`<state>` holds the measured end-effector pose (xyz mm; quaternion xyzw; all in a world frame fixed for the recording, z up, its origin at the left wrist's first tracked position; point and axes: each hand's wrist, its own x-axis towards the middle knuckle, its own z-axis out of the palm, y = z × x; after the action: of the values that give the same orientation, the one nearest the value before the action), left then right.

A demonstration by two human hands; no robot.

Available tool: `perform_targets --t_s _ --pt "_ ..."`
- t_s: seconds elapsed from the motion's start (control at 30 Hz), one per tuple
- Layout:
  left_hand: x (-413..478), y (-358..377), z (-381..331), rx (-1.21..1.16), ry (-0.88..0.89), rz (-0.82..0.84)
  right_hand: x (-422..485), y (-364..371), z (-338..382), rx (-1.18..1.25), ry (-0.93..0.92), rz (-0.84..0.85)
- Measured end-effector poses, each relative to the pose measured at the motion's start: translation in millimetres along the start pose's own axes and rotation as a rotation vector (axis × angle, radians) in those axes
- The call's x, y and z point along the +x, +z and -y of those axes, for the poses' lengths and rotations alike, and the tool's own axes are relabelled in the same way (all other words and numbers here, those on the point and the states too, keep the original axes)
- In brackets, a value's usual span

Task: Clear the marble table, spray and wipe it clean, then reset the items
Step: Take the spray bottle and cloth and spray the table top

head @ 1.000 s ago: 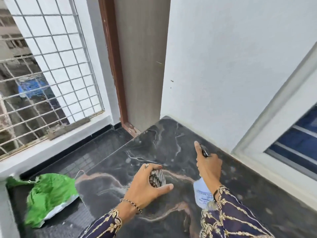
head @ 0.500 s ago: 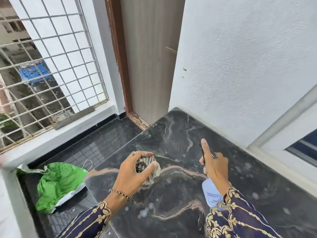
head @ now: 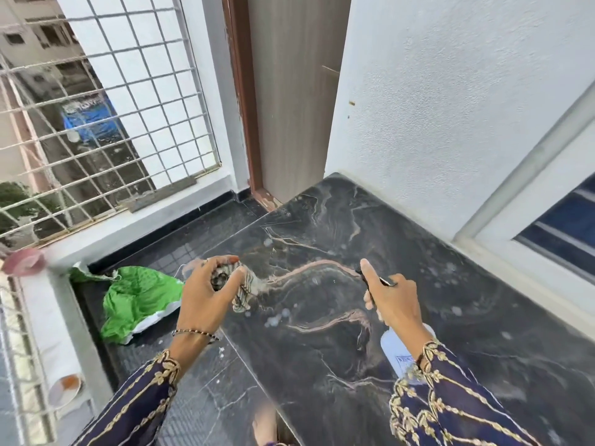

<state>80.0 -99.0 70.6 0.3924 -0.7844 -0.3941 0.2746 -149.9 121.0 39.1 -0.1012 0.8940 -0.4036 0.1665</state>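
Left hand (head: pixel 206 300) grips a wadded striped cloth (head: pixel 245 292), fingers curled round it, over the near-left edge of the marble worktop (head: pixel 467 333). Can't tell if the cloth touches the stone.

Right hand (head: pixel 394 300) is clamped on the spray bottle (head: pixel 396 350), index finger stretched forward along the black head. Bottle is mostly hidden: palm covers the neck, the sleeve (head: pixel 450 400) cuts off the base. Only a strip of white body and part of a blue label show, text not readable. Nozzle barely visible.

Hands are well apart, both above the worktop.

Pale wet spots (head: pixel 273 320) sit on the stone between the hands, more faint ones toward the wall.

A green bag (head: pixel 138 294) lies crumpled on the dark floor (head: pixel 199 397) left of the worktop, contents not visible. Beyond it are a grille (head: pixel 106 117) and a door (head: pixel 289 107), its top cut off.
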Motion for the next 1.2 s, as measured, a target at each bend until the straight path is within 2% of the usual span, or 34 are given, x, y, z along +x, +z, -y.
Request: perform_targets --t_s 0.1,0.23,0.4,0.57,0.67,0.8,1.0,1.2 --pt "-23.6 -9.1 2.2 0.011 0.003 -0.031 -26.8 0.1 -8.4 -0.106 0.011 -0.052" --pt "-50.9 -17.9 2.7 -0.001 -0.052 -0.044 -55.7 -7.7 -23.6 -0.068 -0.002 0.039" --pt "-79.3 -18.1 -11.4 0.026 -0.002 -0.028 -92.7 -26.4 -45.1 -0.099 -0.054 0.096" --pt "-98.2 -4.3 -33.8 -0.002 0.003 0.027 -121.0 -50.6 -78.7 -0.165 -0.029 -0.013" --pt "-106.2 8.8 -48.8 -0.021 0.021 0.061 -129.5 -70.2 -98.7 -0.121 0.033 -0.005" --pt "-112.8 32.2 -64.4 -0.081 0.035 0.126 -125.4 -96.4 -118.3 -0.041 0.093 -0.065" --pt "-104.6 72.7 -77.7 -0.089 0.076 0.22 -90.0 -129.1 -121.3 -0.119 0.239 -0.303" --pt "-75.5 116.6 -94.3 -0.103 0.098 0.293 -32.7 -155.2 -124.5 -0.034 0.298 -0.318"
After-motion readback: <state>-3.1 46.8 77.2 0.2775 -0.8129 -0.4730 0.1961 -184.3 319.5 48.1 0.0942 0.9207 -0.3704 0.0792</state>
